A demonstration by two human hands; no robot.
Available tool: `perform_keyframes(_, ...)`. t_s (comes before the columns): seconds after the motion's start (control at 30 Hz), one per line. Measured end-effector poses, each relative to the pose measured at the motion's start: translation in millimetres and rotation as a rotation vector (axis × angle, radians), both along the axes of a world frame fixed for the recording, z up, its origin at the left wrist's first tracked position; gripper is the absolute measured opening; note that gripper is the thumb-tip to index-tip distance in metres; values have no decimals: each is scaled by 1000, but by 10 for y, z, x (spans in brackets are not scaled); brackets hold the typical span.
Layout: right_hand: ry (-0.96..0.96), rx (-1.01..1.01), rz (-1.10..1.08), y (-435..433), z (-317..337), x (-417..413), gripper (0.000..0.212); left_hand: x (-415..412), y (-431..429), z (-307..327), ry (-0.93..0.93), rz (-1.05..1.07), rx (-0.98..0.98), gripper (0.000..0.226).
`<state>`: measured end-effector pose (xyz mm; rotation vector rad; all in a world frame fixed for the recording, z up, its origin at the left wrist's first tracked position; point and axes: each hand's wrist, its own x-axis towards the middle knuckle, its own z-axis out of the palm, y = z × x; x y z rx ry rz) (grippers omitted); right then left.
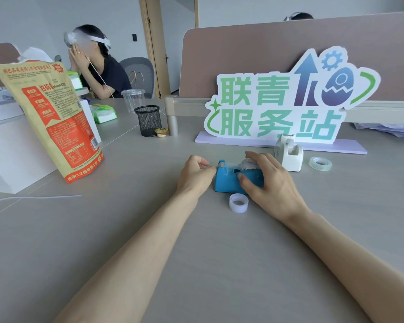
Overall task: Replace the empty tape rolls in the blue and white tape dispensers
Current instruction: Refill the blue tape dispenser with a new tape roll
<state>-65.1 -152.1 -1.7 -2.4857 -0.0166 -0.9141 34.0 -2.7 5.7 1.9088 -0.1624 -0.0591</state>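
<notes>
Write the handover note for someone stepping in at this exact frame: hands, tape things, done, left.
Left hand: pinching the tape end at the cutter of the blue dispenser.
Right hand: grip on the blue dispenser's body, steadying it.
Blue dispenser holds a roll. An empty core lies on the table in front of it.
White dispenser: behind, untouched, seems to have no roll.
Fresh tape roll: flat on the table, right of the white one.
Left: finish the blue's tape end, then load the white.
</notes>
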Motion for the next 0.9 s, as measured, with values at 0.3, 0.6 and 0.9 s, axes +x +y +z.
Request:
perform_keyframes(0.3,12,6,-10,18,4,-1,55,50,8,35,22,-61,89,6)
perform_keyframes(0.6,0,18,2,8,10,-16,57,-114,87,-72,-274,6,370,10)
perform_keyframes(0.9,2,26,13,-2,10,-18,55,-207,143,-39,-501,-55,87,51)
